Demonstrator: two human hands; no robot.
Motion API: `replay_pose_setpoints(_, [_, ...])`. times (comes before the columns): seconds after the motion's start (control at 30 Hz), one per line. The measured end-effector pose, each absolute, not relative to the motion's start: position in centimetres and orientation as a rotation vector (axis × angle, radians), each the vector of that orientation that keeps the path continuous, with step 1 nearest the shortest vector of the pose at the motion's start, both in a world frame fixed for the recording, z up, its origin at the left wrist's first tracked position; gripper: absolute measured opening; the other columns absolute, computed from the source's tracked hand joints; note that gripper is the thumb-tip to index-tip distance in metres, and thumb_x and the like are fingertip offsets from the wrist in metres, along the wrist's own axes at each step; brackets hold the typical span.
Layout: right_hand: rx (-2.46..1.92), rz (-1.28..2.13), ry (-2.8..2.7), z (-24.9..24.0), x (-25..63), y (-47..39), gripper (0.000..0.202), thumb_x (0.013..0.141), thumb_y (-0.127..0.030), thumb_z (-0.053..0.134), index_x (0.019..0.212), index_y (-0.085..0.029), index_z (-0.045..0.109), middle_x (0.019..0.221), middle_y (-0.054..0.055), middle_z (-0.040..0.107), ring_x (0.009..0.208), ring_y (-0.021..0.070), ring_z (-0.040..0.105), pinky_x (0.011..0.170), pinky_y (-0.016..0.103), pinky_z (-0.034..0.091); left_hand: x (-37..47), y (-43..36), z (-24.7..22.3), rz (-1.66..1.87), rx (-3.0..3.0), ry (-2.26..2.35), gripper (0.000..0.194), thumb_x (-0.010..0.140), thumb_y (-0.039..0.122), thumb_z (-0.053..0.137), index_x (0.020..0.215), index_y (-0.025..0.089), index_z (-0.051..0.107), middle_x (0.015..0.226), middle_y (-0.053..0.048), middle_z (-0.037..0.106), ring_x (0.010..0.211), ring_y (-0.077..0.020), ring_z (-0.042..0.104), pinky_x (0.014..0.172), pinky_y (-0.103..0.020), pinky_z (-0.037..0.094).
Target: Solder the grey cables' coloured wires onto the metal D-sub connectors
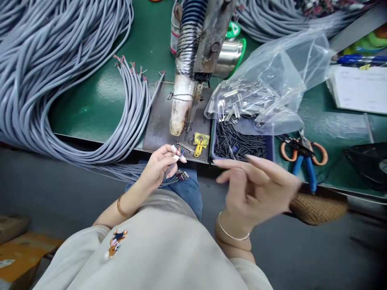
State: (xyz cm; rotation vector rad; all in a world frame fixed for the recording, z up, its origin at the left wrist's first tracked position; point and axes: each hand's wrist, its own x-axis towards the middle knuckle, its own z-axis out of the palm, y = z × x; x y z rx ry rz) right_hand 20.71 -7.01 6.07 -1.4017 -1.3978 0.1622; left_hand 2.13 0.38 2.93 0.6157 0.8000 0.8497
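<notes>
My left hand (159,165) is closed around the end of a grey cable (169,170), just in front of the bench edge. Short coloured wires (180,151) fan out beyond its fingertips. Several finished-looking cable ends with metal connectors (182,175) hang over the lap below. My right hand (256,187) hovers right of it, blurred, fingers spread and nothing visible in them. Close to its fingertips is a blue tray (213,141) of short black tubes (238,141). A multi-pin connector (185,148) lies on the brown board (157,121) beside a yellow clip (199,145).
Grey cable bundles (60,72) cover the left. A wrapped corrugated hose (186,60) and rusty bracket (211,44) stand over the board, near a solder spool (228,56). A plastic bag (281,76) of metal connectors overlaps the tray. Pliers (304,161) and scissors (319,155) lie right.
</notes>
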Motion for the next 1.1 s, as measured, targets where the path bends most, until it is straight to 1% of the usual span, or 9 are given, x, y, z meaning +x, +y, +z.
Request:
replay_pose_setpoints(0.1, [-1.409, 0.191, -1.417, 4.3, 19.9, -5.8, 0.014, 0.094, -0.018, 0.069, 0.105, -0.026, 0.068, 0.086, -0.003, 0.08, 0.067, 0.014, 0.077, 0.062, 0.027, 0.059, 2.0, 0.4, 2.9, 0.824, 0.614, 0.778, 0.03, 0.07, 0.026, 0.082, 0.083, 0.015, 0.057, 0.078, -0.003, 0.075, 0.036, -0.0029, 0.044, 0.036, -0.018, 0.028])
replay_pose_setpoints(0.23, [-1.455, 0.209, -1.472, 3.0, 19.7, -5.4, 0.006, 0.091, -0.019, 0.072, 0.092, -0.024, 0.068, 0.074, -0.006, 0.073, 0.059, 0.0111, 0.071, 0.055, 0.023, 0.055, 2.0, 0.2, 2.9, 0.818, 0.599, 0.777, 0.026, 0.073, 0.028, 0.079, 0.081, 0.015, 0.058, 0.08, -0.005, 0.076, 0.038, -0.004, 0.048, 0.038, -0.019, 0.03])
replay_pose_setpoints(0.37, [-1.433, 0.169, -1.545, 2.6, 19.6, -5.3, 0.007, 0.092, -0.019, 0.071, 0.09, -0.025, 0.067, 0.072, -0.006, 0.072, 0.052, 0.0087, 0.064, 0.052, 0.022, 0.051, 1.9, 0.3, 3.1, 0.829, 0.555, 0.747, 0.021, 0.071, 0.027, 0.075, 0.075, 0.015, 0.058, 0.076, -0.004, 0.074, 0.039, -0.0047, 0.047, 0.041, -0.019, 0.03])
replay_pose_setpoints(0.43, [-1.413, 0.162, -1.567, 2.5, 19.3, -5.2, 0.008, 0.092, -0.018, 0.07, 0.09, -0.025, 0.067, 0.073, -0.005, 0.073, 0.055, 0.0092, 0.065, 0.053, 0.023, 0.051, 1.8, 0.3, 3.1, 0.833, 0.531, 0.711, 0.02, 0.068, 0.025, 0.074, 0.073, 0.015, 0.058, 0.075, -0.004, 0.073, 0.04, -0.0046, 0.047, 0.041, -0.019, 0.029])
replay_pose_setpoints(0.53, [-1.338, 0.178, -1.574, 2.6, 19.0, -5.0, 0.011, 0.091, -0.015, 0.07, 0.092, -0.025, 0.065, 0.082, -0.002, 0.077, 0.069, 0.0122, 0.073, 0.059, 0.024, 0.056, 1.7, 0.4, 3.0, 0.83, 0.512, 0.672, 0.024, 0.067, 0.027, 0.077, 0.072, 0.014, 0.058, 0.074, -0.003, 0.072, 0.039, -0.0041, 0.047, 0.04, -0.018, 0.029])
replay_pose_setpoints(0.67, [-1.28, 0.164, -1.621, 2.6, 18.5, -4.6, 0.016, 0.088, -0.01, 0.072, 0.092, -0.024, 0.066, 0.099, 0.002, 0.081, 0.09, 0.0155, 0.078, 0.078, 0.028, 0.063, 1.8, 0.3, 2.6, 0.818, 0.555, 0.703, 0.031, 0.067, 0.029, 0.085, 0.074, 0.015, 0.058, 0.074, -0.002, 0.073, 0.037, -0.0031, 0.047, 0.037, -0.016, 0.03])
replay_pose_setpoints(0.77, [-1.29, 0.223, -1.587, 2.0, 18.2, -4.4, 0.017, 0.088, -0.008, 0.071, 0.093, -0.024, 0.066, 0.1, 0.002, 0.081, 0.091, 0.015, 0.078, 0.081, 0.029, 0.064, 2.0, 0.3, 2.3, 0.858, 0.636, 0.778, 0.035, 0.069, 0.032, 0.088, 0.076, 0.015, 0.058, 0.072, 0.001, 0.071, 0.035, -0.0024, 0.047, 0.034, -0.015, 0.03])
replay_pose_setpoints(0.93, [-1.328, 0.329, -1.517, 1.1, 18.1, -4.2, 0.013, 0.091, -0.012, 0.069, 0.093, -0.024, 0.067, 0.101, 0.002, 0.081, 0.092, 0.0164, 0.078, 0.077, 0.029, 0.065, 2.3, 0.3, 2.3, 0.928, 0.738, 0.864, 0.036, 0.072, 0.036, 0.089, 0.077, 0.015, 0.06, 0.07, 0.002, 0.068, 0.033, 0.0002, 0.042, 0.032, -0.015, 0.027])
replay_pose_setpoints(1.1, [-1.289, 0.236, -1.575, 1.2, 18.1, -3.6, 0.017, 0.089, -0.009, 0.068, 0.093, -0.025, 0.066, 0.105, 0.002, 0.081, 0.094, 0.0168, 0.079, 0.082, 0.031, 0.065, 2.9, 0.8, 2.8, 1.05, 0.889, 0.932, 0.026, 0.073, 0.026, 0.085, 0.073, 0.015, 0.061, 0.058, 0.007, 0.056, 0.038, 0.0008, 0.037, 0.035, -0.014, 0.025])
